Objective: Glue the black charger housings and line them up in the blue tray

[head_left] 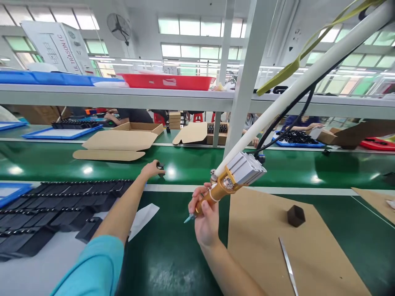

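Note:
My left hand (pixel 150 169) is stretched out over the green conveyor belt (pixel 197 162), its fingers closed on a small black part (pixel 160 167). My right hand (pixel 205 216) grips a gold-coloured handheld tool (pixel 219 190) with a grey finned housing and a pale blue tapered tip (pixel 189 218). That tip points down and left, apart from any part. A white arm (pixel 296 86) with black cables joins the tool from the upper right. Below my left forearm, rows of black housings (pixel 70 201) lie on a white sheet.
On the right, a cardboard sheet (pixel 262 246) bears a dark block (pixel 296 216) and metal tweezers (pixel 288 265). A white post (pixel 247 70) and shelf (pixel 173 98) with a red tray (pixel 168 82) stand ahead. An open carton (pixel 120 139) lies across the belt; people sit beyond.

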`<state>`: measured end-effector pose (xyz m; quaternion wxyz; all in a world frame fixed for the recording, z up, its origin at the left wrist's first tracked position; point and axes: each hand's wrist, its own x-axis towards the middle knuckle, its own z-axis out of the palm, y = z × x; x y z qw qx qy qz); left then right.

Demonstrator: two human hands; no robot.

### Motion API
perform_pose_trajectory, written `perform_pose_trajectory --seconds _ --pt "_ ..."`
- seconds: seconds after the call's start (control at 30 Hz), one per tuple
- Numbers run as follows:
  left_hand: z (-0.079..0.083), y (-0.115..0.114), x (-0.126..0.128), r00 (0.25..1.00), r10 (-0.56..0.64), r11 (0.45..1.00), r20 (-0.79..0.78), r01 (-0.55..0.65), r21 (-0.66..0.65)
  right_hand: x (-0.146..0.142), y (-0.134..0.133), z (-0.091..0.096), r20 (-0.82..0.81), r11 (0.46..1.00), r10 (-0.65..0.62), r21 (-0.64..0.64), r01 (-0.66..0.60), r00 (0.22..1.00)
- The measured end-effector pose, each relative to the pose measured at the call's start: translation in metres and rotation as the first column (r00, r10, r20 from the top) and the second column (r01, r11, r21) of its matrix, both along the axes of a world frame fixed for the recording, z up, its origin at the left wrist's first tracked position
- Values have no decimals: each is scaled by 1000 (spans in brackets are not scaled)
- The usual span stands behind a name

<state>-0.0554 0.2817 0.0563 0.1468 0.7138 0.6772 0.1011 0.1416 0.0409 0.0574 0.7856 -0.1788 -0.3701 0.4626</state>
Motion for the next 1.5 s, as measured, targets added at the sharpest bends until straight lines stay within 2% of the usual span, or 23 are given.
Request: perform_pose_trajectory --seconds 0.07,0.13,0.2,0.27,0.37,0.47,0.53,0.67,0.77,0.93,1.0,1.13,1.2,1.23,1.3,1.4,1.5 --pt "-1 -25 10 992 -123 992 40 123 1 0 0 0 4 1000 6 -6 -6 1000" --pt "-3 -63 18 956 -280 960 84 281 -3 0 0 1 8 1000 -1 -11 1 1000" --pt "-3 -107 23 867 -486 873 115 488 8 1 0 2 7 1000 -10 -19 10 1000" --pt "-3 -149 26 748 -656 750 96 661 -23 3 0 4 -2 999 -7 -39 7 1000" --pt "-4 -189 26 630 -775 614 54 770 -176 6 0 7 -17 998 -7 -66 6 1000" --pt "-12 -208 23 582 -807 558 102 808 -190 8 1 8 -23 998 -27 -61 26 999" --pt "-22 -217 19 595 -784 580 179 804 -133 8 2 7 -21 998 -32 -53 31 999" --pt "-43 -234 13 720 -617 752 318 659 -31 9 3 5 -12 998 -32 -45 32 999" --pt "-53 -238 11 738 -507 823 446 567 -2 9 2 5 -5 998 -39 -44 39 999" --pt "-68 -230 6 657 -347 882 669 471 -6 9 1 6 9 997 -60 -51 60 998" --pt "-80 -226 7 587 -280 905 760 426 4 9 1 6 13 996 -66 -54 67 998" --pt "-105 -224 16 395 -123 945 910 328 -15 8 1 8 14 995 -74 -63 75 997" --pt "-109 -226 21 373 -84 952 924 303 -36 8 0 9 14 994 -84 -71 84 996" --pt "-109 -228 23 394 -91 953 915 300 -34 7 -1 10 14 993 -87 -75 88 996" --pt "-105 -234 26 490 -156 953 858 302 1 7 -2 11 13 993 -86 -81 87 996" --pt "-96 -243 27 652 -307 933 694 349 85 6 -3 11 12 993 -76 -89 77 997" --pt "-93 -249 29 759 -372 915 534 395 77 5 -5 10 18 993 -76 -89 77 997"
